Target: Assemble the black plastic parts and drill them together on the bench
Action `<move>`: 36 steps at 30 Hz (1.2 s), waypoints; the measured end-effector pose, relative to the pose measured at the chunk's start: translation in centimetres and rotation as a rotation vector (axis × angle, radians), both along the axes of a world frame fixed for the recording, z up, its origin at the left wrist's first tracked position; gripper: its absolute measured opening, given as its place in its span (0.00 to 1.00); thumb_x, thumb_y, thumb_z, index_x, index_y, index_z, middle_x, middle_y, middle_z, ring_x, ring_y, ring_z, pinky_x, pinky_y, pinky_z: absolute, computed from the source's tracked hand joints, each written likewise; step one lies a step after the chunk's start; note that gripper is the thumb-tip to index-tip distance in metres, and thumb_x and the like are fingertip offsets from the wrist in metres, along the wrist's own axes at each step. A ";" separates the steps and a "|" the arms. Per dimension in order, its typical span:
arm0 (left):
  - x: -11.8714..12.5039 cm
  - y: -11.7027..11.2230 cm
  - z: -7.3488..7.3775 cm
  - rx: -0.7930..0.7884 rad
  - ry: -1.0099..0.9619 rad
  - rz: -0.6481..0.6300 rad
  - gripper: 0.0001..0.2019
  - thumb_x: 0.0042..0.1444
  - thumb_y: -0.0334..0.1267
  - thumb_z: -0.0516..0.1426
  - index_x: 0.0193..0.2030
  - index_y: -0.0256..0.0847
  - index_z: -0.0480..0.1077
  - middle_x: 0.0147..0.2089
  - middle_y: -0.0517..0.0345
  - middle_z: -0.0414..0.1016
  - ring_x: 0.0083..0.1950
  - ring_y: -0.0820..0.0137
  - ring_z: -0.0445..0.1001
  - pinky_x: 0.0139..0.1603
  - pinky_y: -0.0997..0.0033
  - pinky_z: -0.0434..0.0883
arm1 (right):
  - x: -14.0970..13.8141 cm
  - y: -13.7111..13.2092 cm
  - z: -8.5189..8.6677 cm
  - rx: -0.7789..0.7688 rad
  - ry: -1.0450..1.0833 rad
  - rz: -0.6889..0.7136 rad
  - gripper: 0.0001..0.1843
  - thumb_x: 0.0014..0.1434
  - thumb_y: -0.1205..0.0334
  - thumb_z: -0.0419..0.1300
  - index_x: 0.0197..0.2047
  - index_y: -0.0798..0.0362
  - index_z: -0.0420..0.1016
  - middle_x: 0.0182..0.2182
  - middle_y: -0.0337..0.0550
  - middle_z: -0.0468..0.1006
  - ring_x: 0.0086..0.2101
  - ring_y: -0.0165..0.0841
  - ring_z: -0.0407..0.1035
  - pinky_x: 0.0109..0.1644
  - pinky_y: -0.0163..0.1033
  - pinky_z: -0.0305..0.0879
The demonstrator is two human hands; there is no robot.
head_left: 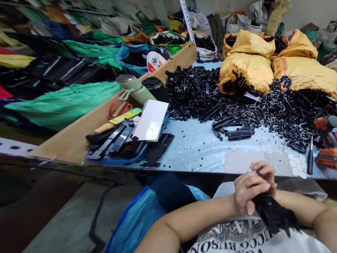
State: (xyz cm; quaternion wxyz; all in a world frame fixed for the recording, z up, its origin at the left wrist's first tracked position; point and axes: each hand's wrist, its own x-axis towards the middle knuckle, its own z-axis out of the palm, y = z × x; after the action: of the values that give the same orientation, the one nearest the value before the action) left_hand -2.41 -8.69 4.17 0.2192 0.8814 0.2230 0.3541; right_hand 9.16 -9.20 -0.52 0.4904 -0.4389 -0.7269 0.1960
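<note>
Both of my hands are close together in front of my shirt, just below the table's near edge. My left hand (250, 191), with a ring on one finger, is closed at the upper end of a black object (275, 212). This object slants down to the right across my shirt and has a ragged, pointed lower end; blur hides its exact kind. Behind the left, my right hand (267, 173) shows curled fingers, and its palm is hidden. The right hand appears closed around the same upper end.
On the blue tabletop (189, 140) lie black plastic parts (195, 88) and a heap of screws (273, 105). Yellow sacks (247, 70) stand behind. A hammer (310, 154) and cordless drill (326, 140) lie right; a tool tray (118, 160), a green bottle (135, 88) and a wooden board (71, 140) are left.
</note>
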 end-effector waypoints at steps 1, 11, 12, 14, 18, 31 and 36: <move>0.0 0.8 -0.6 0.030 0.001 0.003 0.43 0.53 0.66 0.24 0.41 0.45 0.74 0.31 0.49 0.74 0.38 0.65 0.73 0.38 0.62 0.71 | -0.3 1.1 -0.6 0.008 0.074 -0.141 0.20 0.62 0.45 0.36 0.46 0.43 0.61 0.35 0.49 0.65 0.37 0.43 0.64 0.41 0.54 0.63; 0.2 12.6 -4.7 0.187 0.532 0.307 0.36 0.51 0.61 0.52 0.61 0.40 0.62 0.51 0.39 0.71 0.55 0.53 0.68 0.53 0.57 0.65 | 10.5 18.9 1.2 0.131 -0.242 -0.428 0.12 0.63 0.54 0.46 0.40 0.52 0.64 0.41 0.51 0.69 0.45 0.40 0.63 0.51 0.48 0.60; 0.4 13.5 -4.9 0.209 0.554 0.332 0.36 0.51 0.59 0.55 0.62 0.39 0.60 0.57 0.37 0.67 0.61 0.51 0.62 0.57 0.53 0.62 | 11.2 20.5 1.6 0.117 -0.305 -0.404 0.12 0.64 0.55 0.46 0.39 0.52 0.65 0.40 0.50 0.70 0.45 0.40 0.63 0.51 0.48 0.60; 0.8 14.9 -5.2 0.248 0.579 0.370 0.36 0.52 0.55 0.57 0.64 0.38 0.57 0.65 0.36 0.55 0.67 0.47 0.50 0.63 0.48 0.53 | 11.7 23.4 2.3 0.087 -0.437 -0.349 0.12 0.63 0.56 0.47 0.40 0.53 0.67 0.41 0.50 0.70 0.45 0.40 0.62 0.52 0.46 0.59; 0.8 17.6 -5.2 0.257 0.635 0.317 0.34 0.55 0.53 0.55 0.65 0.40 0.55 0.66 0.38 0.54 0.68 0.49 0.49 0.65 0.45 0.48 | 10.6 29.2 3.6 0.000 -0.652 -0.334 0.13 0.62 0.59 0.49 0.46 0.56 0.67 0.45 0.53 0.68 0.47 0.41 0.60 0.53 0.44 0.57; -6.2 31.8 0.5 -0.043 0.467 0.906 0.18 0.61 0.35 0.48 0.56 0.32 0.63 0.57 0.39 0.65 0.57 0.56 0.63 0.54 0.56 0.63 | 11.1 38.7 5.3 -0.287 -1.018 -0.694 0.23 0.55 0.54 0.61 0.48 0.62 0.66 0.48 0.59 0.66 0.49 0.46 0.57 0.47 0.46 0.55; -8.3 36.6 1.6 -0.101 0.421 0.837 0.13 0.60 0.33 0.52 0.51 0.34 0.66 0.52 0.43 0.69 0.52 0.60 0.67 0.52 0.50 0.65 | 11.7 37.9 6.6 -0.219 -0.889 -0.641 0.25 0.50 0.48 0.64 0.43 0.58 0.67 0.42 0.54 0.71 0.44 0.44 0.63 0.46 0.46 0.56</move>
State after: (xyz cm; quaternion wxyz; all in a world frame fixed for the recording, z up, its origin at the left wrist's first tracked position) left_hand -10.72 27.94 5.76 0.0502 0.7566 0.6156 0.2145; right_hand 20.89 28.70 6.10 0.1233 -0.7267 -0.6694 -0.0926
